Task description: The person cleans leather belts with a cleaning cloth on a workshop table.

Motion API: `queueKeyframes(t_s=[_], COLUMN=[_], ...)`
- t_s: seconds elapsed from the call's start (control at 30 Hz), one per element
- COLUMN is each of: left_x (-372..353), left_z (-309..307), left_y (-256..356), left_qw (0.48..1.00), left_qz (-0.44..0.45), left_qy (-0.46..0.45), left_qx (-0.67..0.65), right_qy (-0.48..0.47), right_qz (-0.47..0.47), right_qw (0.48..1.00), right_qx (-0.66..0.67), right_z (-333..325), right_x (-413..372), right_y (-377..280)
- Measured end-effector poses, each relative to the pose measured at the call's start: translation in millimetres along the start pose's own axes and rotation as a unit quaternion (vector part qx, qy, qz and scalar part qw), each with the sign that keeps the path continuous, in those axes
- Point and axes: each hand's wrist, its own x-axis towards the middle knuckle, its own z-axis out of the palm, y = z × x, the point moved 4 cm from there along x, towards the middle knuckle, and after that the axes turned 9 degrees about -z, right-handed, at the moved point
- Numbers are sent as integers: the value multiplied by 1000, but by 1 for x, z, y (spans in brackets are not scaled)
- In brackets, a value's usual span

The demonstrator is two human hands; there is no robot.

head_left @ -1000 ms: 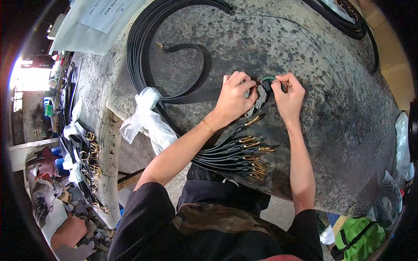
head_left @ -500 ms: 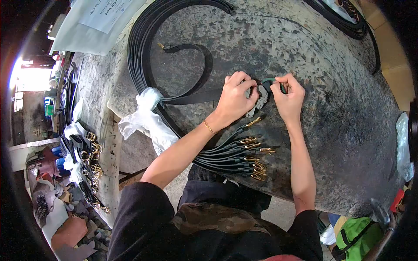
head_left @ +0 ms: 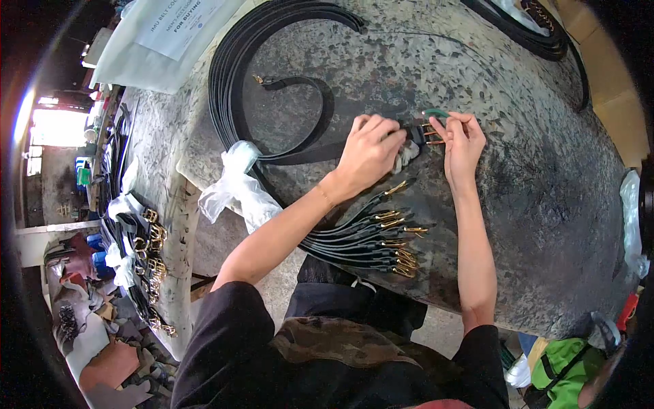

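My left hand is closed over the buckle end of a black belt, with a crumpled grey cloth bunched under its fingers. Just past those fingers, the gold-coloured buckle points to the right. My right hand is at the buckle, its fingers pinched around a thin, curved green piece whose kind I cannot make out. The belt runs left from my left hand and curls round to a gold tip. Below my hands lies a bundle of black belts with gold buckles.
A white plastic bag wraps part of the belt bundle, which loops round at the upper left. More belts lie at the upper right. A printed packet sits at the table's far left. Buckled belts hang over a left-hand surface.
My right hand has shifted slightly right, and the gold buckle now shows between my hands. My left hand has turned to cover more of the cloth. The view has moved a little.
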Motion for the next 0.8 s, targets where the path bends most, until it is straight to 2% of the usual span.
queueKeyframes(t_s=[0.07,0.1,0.2,0.23,0.4,0.47,0.5,0.63,0.8], left_x=[7,6,-9,-14,-21,-15,-6,6,3], left_z=[11,12,-4,-7,-22,-14,-12,13,2], left_y=[-5,-4,9,8,6,-6,-6,0,1], left_qw=[996,996,996,993,992,991,994,998,997], left_qz=[-71,-82,-28,-9,9,-120,-104,-51,-11], left_qy=[44,-14,-42,-77,-78,-63,33,10,-24], left_qx=[2,10,67,95,94,-2,-22,47,68], right_qy=[28,28,38,37,41,43,43,64,64], right_qz=[19,17,30,30,31,33,32,46,49], right_qw=[999,999,995,996,996,994,994,991,988], right_qx=[35,32,83,80,74,93,94,111,128], right_z=[2,1,0,1,0,0,1,-2,-2], right_x=[-1,0,1,1,2,2,2,2,5], right_y=[-5,-7,-6,-6,-6,-5,-7,-9,-4])
